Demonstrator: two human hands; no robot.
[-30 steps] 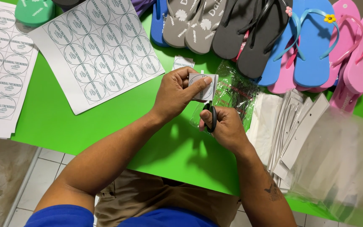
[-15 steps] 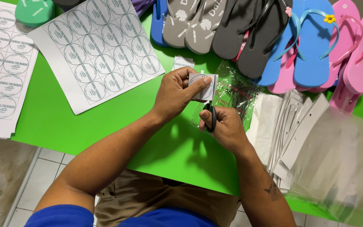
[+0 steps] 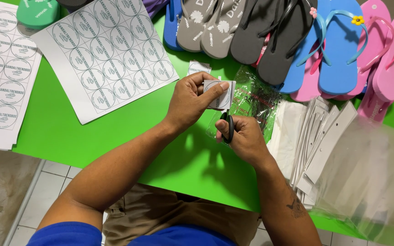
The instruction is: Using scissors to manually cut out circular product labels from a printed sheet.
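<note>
While your left hand (image 3: 190,102) is pinching the small paper square with the round label (image 3: 220,94), your right hand (image 3: 245,136) is closing around the black handles of the scissors (image 3: 228,126) just under it, at 6 o'clock from the paper. Both grips are closed: the left one on the label piece, with the thumb lying over its front, and the right one on the scissors. You are holding the label piece in the air over the green bench (image 3: 69,132), near the middle of the view.

Compared with one second ago, almost nothing is changing. Your hands are staying at the same place and the paper is keeping the same angle; only very small movements of the fingers are showing. In my judgement this means the cutting around the printed circle is going on slowly, and the piece is not finished yet.

At 12 o'clock from your hands a smaller paper scrap (image 3: 199,68) is lying on the bench. At 10 o'clock the sheet of round labels (image 3: 106,54) is lying flat, with a second sheet (image 3: 1,73) at 9 o'clock. The row of flip-flops (image 3: 297,41) is lying from 12 to 2 o'clock, and the white card hangers (image 3: 318,141) and clear plastic bags (image 3: 370,177) are lying at 3 to 4 o'clock.
</note>
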